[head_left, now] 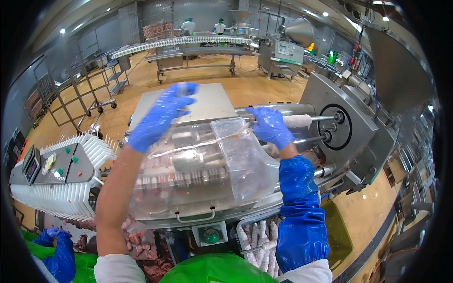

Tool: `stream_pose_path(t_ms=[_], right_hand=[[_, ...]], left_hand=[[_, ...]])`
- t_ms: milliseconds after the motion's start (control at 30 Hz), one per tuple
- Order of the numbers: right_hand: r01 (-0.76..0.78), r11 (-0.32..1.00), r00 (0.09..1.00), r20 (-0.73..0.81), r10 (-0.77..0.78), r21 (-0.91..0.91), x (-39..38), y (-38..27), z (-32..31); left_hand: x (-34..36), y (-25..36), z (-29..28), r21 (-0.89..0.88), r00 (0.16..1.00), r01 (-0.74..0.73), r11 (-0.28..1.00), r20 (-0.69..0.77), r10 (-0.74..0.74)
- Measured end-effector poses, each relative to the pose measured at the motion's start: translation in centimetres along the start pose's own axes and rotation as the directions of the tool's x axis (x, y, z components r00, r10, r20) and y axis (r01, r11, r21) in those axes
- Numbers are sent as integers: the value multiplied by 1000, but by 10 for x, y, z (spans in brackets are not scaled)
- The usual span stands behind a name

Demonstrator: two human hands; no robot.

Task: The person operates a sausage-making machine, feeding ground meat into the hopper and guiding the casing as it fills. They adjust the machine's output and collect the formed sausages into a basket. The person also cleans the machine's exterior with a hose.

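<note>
My left hand [163,115], in a blue glove, is raised over the flat steel top [212,96] of the machine. Its fingers are curled and a little blurred; what they hold, if anything, I cannot make out. My right hand [272,126], also blue-gloved, is closed at the end of a white pleated casing [298,121] on a steel tube. From near its fingertips a thin whitish strand of casing [198,145] runs left across the clear plastic cover [247,165]. A second bare steel tube [309,140] lies just below, pointing at the round black-rimmed plate.
White hanger-like arms line a conveyor [52,198] at the left. Below, a tray [243,236] holds pale sausage-like lengths, beside a green button [211,236]. Pieces of meat [137,238] lie lower left, near a co-worker's blue sleeve [64,257]. A large steel hopper [398,70] rises right.
</note>
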State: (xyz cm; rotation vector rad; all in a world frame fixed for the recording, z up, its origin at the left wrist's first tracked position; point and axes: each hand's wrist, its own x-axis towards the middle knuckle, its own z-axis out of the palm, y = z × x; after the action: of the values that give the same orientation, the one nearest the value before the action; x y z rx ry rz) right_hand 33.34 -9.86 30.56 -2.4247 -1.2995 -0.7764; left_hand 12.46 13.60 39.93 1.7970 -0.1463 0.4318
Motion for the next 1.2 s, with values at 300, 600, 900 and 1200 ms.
stream_pose_path(t_ms=[300, 600, 900, 1200], right_hand=[[-210, 955, 963, 122, 239, -211, -12, 6, 21], [-197, 903, 959, 116, 258, -382, -12, 32, 22], [-153, 928, 974, 106, 199, -339, -9, 5, 30], [-251, 946, 957, 93, 274, -204, 3, 0, 60]], left_hand=[[69, -56, 84, 971, 843, -217, 98, 237, -483], [67, -73, 50, 966, 988, -49, 254, 84, -129], [67, -82, 102, 900, 987, -156, 407, 157, 31], [69, -137, 98, 851, 917, -395, 347, 343, 204]])
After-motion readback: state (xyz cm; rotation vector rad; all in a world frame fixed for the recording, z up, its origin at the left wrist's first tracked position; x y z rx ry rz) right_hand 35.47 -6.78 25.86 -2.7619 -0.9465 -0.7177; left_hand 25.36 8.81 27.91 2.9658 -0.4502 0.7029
